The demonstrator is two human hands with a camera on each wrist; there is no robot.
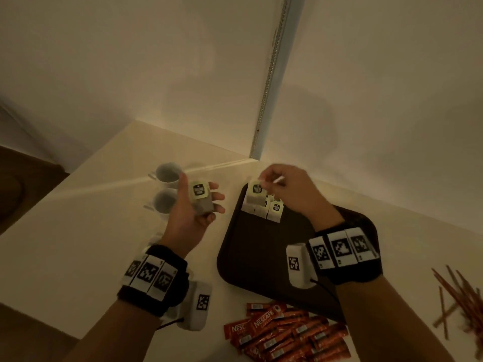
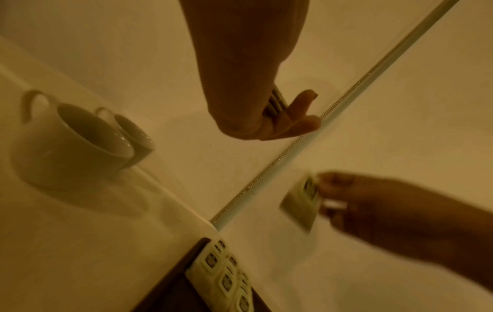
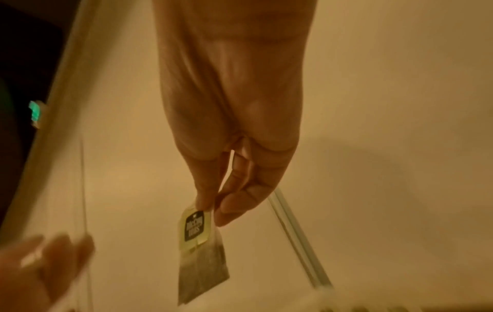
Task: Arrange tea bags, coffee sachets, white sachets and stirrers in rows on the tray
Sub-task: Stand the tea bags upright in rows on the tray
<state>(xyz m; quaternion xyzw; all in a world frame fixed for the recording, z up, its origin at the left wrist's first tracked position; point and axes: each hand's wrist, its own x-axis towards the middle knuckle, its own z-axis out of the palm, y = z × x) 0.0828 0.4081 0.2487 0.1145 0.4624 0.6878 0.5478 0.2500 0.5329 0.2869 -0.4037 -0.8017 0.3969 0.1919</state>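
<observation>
A dark brown tray [image 1: 261,257] lies on the pale table. Several tea bags [image 1: 271,210] with pale green tags lie in a row at its far left corner [image 2: 226,280]. My right hand [image 1: 269,182] pinches one tea bag [image 1: 255,194] by its tag and dangles it above that row; the bag hangs below my fingers [image 3: 200,253]. My left hand [image 1: 201,202], left of the tray, holds a small stack of tea bags [image 1: 200,198] in its palm, thumb over them [image 2: 277,103]. Red coffee sachets [image 1: 285,333] lie in a heap in front of the tray. Brown stirrers [image 1: 460,296] lie scattered at the right.
Two white cups [image 1: 167,186] stand on the table left of my left hand [image 2: 72,143]. A wall with a vertical metal strip [image 1: 271,74] rises just behind the tray. The table's left edge drops to a dark floor.
</observation>
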